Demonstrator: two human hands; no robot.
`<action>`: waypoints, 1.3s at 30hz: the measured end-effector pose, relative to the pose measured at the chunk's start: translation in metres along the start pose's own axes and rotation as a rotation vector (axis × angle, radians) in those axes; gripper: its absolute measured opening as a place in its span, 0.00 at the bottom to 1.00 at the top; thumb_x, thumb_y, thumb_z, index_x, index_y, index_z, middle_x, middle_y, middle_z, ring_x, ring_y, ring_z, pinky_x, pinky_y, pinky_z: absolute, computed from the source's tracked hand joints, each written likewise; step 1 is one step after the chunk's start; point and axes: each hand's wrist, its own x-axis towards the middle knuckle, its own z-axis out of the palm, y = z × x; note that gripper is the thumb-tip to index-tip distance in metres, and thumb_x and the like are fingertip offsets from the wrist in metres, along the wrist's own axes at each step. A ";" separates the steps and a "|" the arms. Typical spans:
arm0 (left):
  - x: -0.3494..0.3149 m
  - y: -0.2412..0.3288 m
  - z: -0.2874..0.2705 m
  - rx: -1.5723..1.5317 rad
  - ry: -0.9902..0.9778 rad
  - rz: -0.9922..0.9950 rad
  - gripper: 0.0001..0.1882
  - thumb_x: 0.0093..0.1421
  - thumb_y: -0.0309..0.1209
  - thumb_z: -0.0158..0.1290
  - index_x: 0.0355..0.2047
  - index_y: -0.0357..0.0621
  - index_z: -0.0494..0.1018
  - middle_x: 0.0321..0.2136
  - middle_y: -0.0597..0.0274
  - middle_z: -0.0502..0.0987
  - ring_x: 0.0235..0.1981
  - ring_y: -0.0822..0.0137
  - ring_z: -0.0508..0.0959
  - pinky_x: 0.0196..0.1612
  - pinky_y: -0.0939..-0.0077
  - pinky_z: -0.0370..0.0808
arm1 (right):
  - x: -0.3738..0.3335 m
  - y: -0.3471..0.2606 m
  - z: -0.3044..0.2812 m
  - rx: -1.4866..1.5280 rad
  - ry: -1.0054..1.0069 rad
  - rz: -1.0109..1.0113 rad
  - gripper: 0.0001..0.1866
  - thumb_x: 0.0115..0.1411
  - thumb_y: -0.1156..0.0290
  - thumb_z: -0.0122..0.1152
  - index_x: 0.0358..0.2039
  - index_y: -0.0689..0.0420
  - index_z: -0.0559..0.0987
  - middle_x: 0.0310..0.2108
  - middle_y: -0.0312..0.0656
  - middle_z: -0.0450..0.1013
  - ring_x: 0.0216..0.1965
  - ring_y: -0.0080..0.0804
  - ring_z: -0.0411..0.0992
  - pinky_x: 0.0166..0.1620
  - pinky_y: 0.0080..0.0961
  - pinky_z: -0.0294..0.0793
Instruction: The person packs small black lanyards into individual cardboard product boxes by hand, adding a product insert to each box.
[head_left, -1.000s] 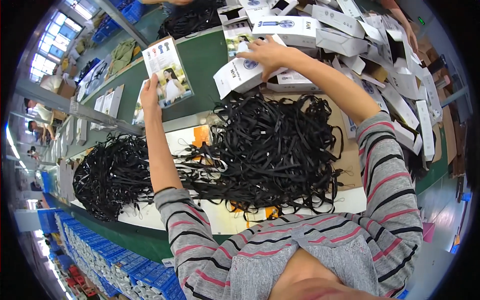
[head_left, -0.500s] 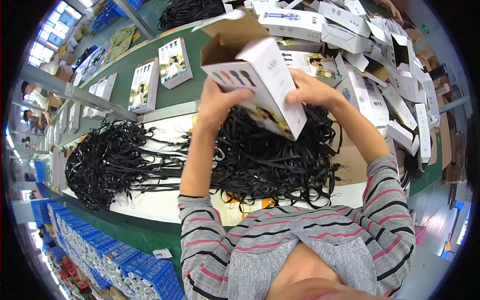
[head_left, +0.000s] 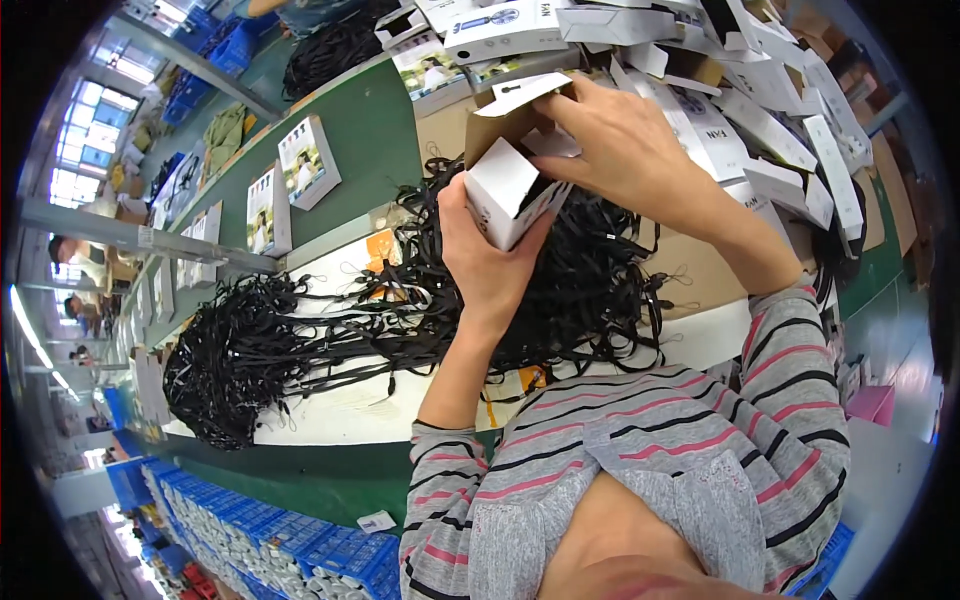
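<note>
A white cardboard fan box (head_left: 503, 187), its upper end open with flaps raised, is held over a heap of black lanyards (head_left: 590, 300). My left hand (head_left: 482, 262) is wrapped round the lower part of the box, thumb and fingers on opposite sides. At the open end, my right hand (head_left: 630, 145) grips near the brown-lined flap, with its fingertips partly hidden in the opening. What lies inside the box cannot be made out. Lanyard straps stretch left across the white tabletop to a second black bundle (head_left: 230, 350).
White fan boxes (head_left: 715, 125) are piled at the far right, several with flaps open. Boxes (head_left: 305, 165) with a photo print lie on the green conveyor belt (head_left: 360, 130). Blue crates (head_left: 290, 545) of white parts stand at lower left. Other people sit at far left.
The box has been turned so that its open end faces me more. My right hand has moved from the box's side to its open end; my left hand now holds it lower.
</note>
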 end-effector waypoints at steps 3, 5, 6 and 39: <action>-0.005 0.004 0.004 0.078 0.005 0.057 0.39 0.36 0.28 0.68 0.48 0.40 0.60 0.39 0.50 0.68 0.39 0.50 0.71 0.42 0.65 0.69 | -0.005 0.009 0.002 -0.003 -0.002 0.000 0.16 0.49 0.62 0.61 0.29 0.62 0.73 0.27 0.51 0.71 0.32 0.49 0.72 0.34 0.38 0.72; -0.005 0.004 0.003 0.058 0.006 0.040 0.39 0.36 0.28 0.68 0.48 0.40 0.60 0.39 0.50 0.68 0.39 0.50 0.71 0.42 0.65 0.69 | -0.007 0.010 0.000 0.042 -0.070 0.017 0.15 0.50 0.65 0.59 0.31 0.63 0.71 0.27 0.52 0.72 0.30 0.51 0.72 0.34 0.39 0.72; -0.004 0.004 0.001 0.036 0.007 0.021 0.39 0.36 0.27 0.68 0.48 0.40 0.60 0.38 0.50 0.68 0.39 0.50 0.70 0.42 0.65 0.69 | -0.007 0.008 -0.001 0.208 -0.059 0.099 0.14 0.50 0.66 0.58 0.32 0.63 0.70 0.28 0.53 0.73 0.29 0.52 0.72 0.33 0.39 0.72; 0.057 0.011 -0.104 0.964 -0.367 0.373 0.45 0.36 0.57 0.61 0.49 0.39 0.66 0.38 0.64 0.73 0.37 0.68 0.70 0.54 0.64 0.52 | -0.036 -0.007 0.053 1.829 -0.375 0.590 0.08 0.59 0.67 0.56 0.27 0.56 0.70 0.17 0.28 0.65 0.15 0.13 0.62 0.17 0.08 0.58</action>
